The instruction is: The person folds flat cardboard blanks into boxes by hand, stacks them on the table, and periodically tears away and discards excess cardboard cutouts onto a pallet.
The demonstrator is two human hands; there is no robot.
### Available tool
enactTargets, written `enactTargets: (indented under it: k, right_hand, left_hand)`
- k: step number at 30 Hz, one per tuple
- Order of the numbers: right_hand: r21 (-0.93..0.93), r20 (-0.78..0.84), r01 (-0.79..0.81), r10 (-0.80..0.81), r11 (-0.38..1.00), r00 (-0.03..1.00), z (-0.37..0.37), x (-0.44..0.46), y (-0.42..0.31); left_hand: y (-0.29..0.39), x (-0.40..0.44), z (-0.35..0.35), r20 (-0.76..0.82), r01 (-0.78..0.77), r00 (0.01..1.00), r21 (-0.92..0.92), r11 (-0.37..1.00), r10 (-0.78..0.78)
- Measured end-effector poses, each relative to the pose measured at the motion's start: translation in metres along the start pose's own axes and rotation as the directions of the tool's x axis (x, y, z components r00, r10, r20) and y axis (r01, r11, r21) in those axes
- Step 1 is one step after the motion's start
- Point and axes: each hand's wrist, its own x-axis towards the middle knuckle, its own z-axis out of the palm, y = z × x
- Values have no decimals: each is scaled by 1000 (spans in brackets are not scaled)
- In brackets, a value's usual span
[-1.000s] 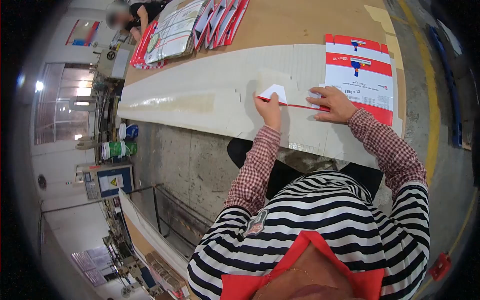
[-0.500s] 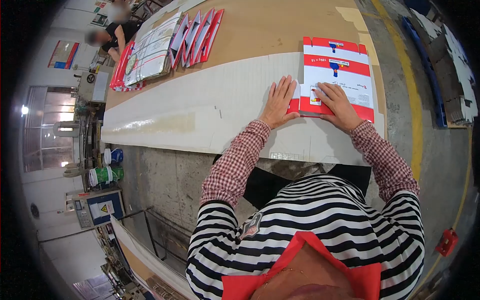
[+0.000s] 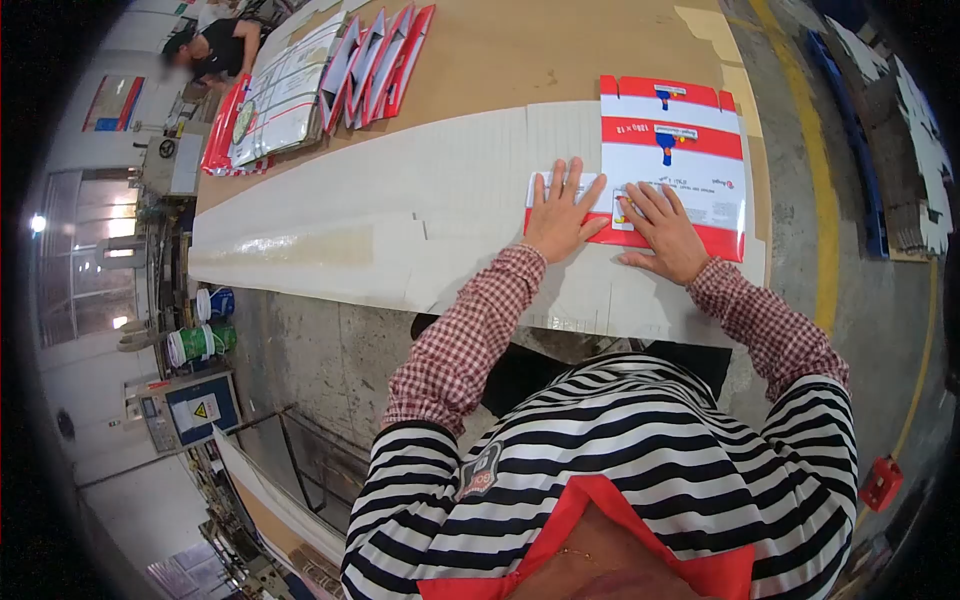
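Left hand [image 3: 565, 218] and right hand [image 3: 668, 235] both lie flat with the palms down, their fingers spread wide and straight; neither one grips anything. Under the left hand is a small side panel [image 3: 601, 207] in red and white, and the right hand presses on the near left part of a printed carton [image 3: 690, 170], just beside this panel. The carton lies flat at the right end of the bench [image 3: 520, 55], upon a pale sheet [image 3: 470, 170] which covers the near part of the brown surface. Toward the far left of the bench rests a strapped stack [image 3: 290, 95], and close beside it stand several folded red-and-white pieces [image 3: 378, 70]. Beyond the stack, another person [image 3: 225, 48] in a dark top leans forward. To the right, a yellow line [image 3: 820, 220] runs along the floor, near a blue pallet [image 3: 868, 170] carrying grey boards [image 3: 912, 150].
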Motion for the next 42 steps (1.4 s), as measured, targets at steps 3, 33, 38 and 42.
enactTargets:
  k: [3,33,38,42]
  right_hand:
    - [84,-32,7,-4,996,999,0,2,2]
    - [846,305,-321,108,425,946,-74,263,171]
    - [653,181,-311,256,690,949,-37,369,174]
    - [754,-59,-230,412,616,909,76,491,144]
  left_hand:
    - [0,0,3,-37,41,998,-48,998,-42]
    - [-34,-18,9,-527,83,590,-714,695,-612]
    - [-30,-22,3,-447,66,623,-788,613,-642]
    - [-37,-23,10,-432,26,639,-815,578,-637]
